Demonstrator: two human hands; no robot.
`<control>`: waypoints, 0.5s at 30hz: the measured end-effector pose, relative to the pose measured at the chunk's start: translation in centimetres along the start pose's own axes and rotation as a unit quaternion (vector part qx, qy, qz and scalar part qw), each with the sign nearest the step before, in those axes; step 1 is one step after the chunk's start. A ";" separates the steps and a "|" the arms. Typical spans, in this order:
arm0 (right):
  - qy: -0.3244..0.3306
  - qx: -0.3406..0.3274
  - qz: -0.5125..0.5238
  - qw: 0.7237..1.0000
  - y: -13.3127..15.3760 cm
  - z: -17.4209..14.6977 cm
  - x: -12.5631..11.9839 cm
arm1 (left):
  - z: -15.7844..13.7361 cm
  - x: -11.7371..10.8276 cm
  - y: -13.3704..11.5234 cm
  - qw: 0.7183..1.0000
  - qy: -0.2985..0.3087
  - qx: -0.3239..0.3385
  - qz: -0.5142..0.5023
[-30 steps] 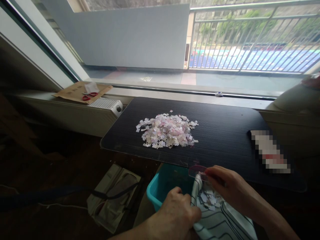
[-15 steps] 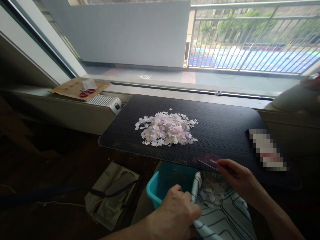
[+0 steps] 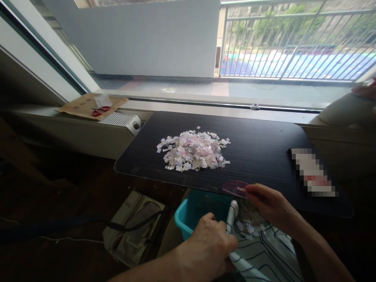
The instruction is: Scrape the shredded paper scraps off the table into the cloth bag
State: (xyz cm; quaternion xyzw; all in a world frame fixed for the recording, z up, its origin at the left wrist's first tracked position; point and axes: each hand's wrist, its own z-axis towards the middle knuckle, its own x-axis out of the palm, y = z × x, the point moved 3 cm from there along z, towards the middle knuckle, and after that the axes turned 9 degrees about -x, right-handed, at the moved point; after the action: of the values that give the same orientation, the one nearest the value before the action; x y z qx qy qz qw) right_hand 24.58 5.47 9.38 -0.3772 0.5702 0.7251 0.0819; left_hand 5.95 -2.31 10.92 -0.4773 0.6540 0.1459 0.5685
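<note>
My left hand (image 3: 210, 241) is closed around the rolled edge of a white cloth with black stripes (image 3: 264, 250), right against a turquoise plastic bin (image 3: 182, 221). Paper bits (image 3: 248, 224) lie in the hollow of the cloth. Between the thumb and fingers of my right hand (image 3: 270, 201) is a thin, see-through pink plastic piece with a curved edge (image 3: 233, 188), held at the front edge of the black table (image 3: 252, 145). A wide heap of small pale paper squares (image 3: 195, 150) covers the table's left middle.
At the table's right lies a blurred-out flat object (image 3: 314, 172). Red-handled scissors (image 3: 101, 111) rest on a brown envelope (image 3: 85, 105) on the ledge, near a white radiator (image 3: 123, 120). Below, on the floor, sits a pale box-like item with a dark strap (image 3: 133, 229).
My right hand has moved left with the pink plastic piece, which now looks flatter along the table edge. My left hand keeps its grip. The view has shifted slightly.
</note>
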 end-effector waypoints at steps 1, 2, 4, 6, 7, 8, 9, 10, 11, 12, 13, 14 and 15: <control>-0.005 0.002 -0.001 1.000 0.1 -0.1 -0.1 | 0.0 0.0 0.0 1.000 0.001 -0.001 -0.001; 0.001 0.005 -0.001 1.000 0.2 -0.1 -0.1 | 0.0 0.0 0.1 1.000 0.001 0.000 -0.002; 0.034 0.004 0.006 0.999 0.4 0.1 0.0 | 0.1 0.1 0.1 1.000 0.004 0.003 -0.004; 0.040 -0.010 0.005 0.999 0.8 0.8 0.2 | 0.3 0.4 0.2 1.000 0.012 0.008 0.000; 0.020 -0.021 0.000 1.000 1.1 1.5 0.2 | 0.4 0.6 0.3 1.000 0.015 0.009 0.006; -0.008 -0.034 -0.008 0.999 1.4 2.4 0.3 | 0.5 0.8 0.4 1.000 0.018 0.009 0.015; -0.038 -0.049 -0.018 0.998 1.8 3.5 0.5 | 0.6 1.1 0.5 0.999 0.019 0.009 0.025; -0.059 -0.062 -0.029 0.996 2.3 4.7 0.8 | 0.7 1.5 0.7 0.999 0.018 0.009 0.036; -0.063 -0.074 -0.044 0.994 2.7 5.9 1.2 | 0.8 1.8 0.9 0.999 0.017 0.010 0.046; -0.060 -0.086 -0.057 0.993 3.2 7.2 1.7 | 0.8 2.2 1.2 0.998 0.016 0.010 0.055; -0.054 -0.097 -0.070 0.991 3.6 8.4 2.1 | 0.8 2.7 1.5 0.998 0.014 0.010 0.063; -0.048 -0.108 -0.085 0.989 3.9 9.4 2.5 | 0.7 3.2 1.9 0.997 0.009 0.007 0.072; -0.045 -0.116 -0.101 0.987 4.0 10.3 2.7 | 0.5 3.7 2.3 0.997 0.000 0.001 0.075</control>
State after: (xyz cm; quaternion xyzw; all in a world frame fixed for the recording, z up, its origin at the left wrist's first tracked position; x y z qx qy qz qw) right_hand 15.81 12.42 11.37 -0.4071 0.4371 0.7905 0.1356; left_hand 4.82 -2.43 6.71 -0.4261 0.6881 0.1872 0.5568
